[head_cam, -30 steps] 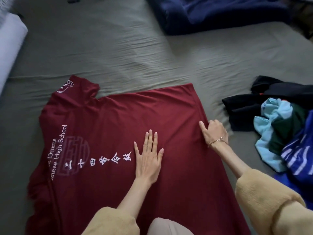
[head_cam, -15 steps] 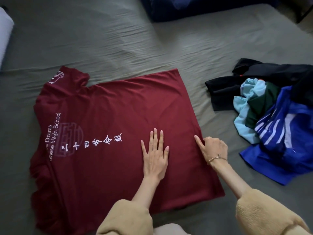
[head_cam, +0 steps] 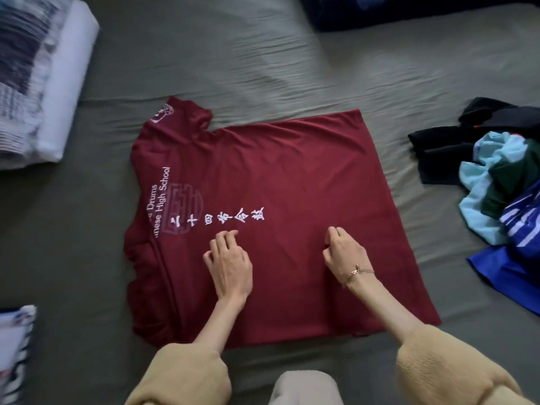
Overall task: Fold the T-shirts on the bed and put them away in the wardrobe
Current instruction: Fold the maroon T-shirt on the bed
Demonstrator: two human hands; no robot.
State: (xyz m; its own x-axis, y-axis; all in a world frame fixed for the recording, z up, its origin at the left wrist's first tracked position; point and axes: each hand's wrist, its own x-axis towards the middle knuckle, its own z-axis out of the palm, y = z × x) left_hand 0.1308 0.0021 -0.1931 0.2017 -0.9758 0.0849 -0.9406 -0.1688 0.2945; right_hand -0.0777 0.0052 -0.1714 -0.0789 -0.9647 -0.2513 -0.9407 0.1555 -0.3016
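So we've got the bed (head_cam: 263, 62) filling pretty much the whole view, grey-green sheet with a bunch of wrinkles running across it. Spread flat in the middle is the red shirt (head_cam: 292, 176), collar end to the left, hem to the right, one sleeve poking up at the top left, white print running sideways across it. The near-left side of it looks bunched up. Over on the right edge of the bed there's the pile (head_cam: 496, 182) of unfolded shirts, black, light blue, dark green and a blue one with white stripes all tangled together, sitting well apart from the red shirt. Top left there's a white pillow (head_cam: 67, 92) with some striped fabric beside it, too blurry for us to say more. A dark blue blanket (head_cam: 409, 13) sits at the top right. Both our hands are down on the red shirt, near its middle. The left hand (head_cam: 230, 264) sits just below the white characters, fingers curled in and bunched on the cloth like it's pinching it. The right hand (head_cam: 344, 252) is a bit to the right with its fingers curled down too, pinching up a little fold of cloth. There's a thin bracelet (head_cam: 358, 271) on the right wrist.
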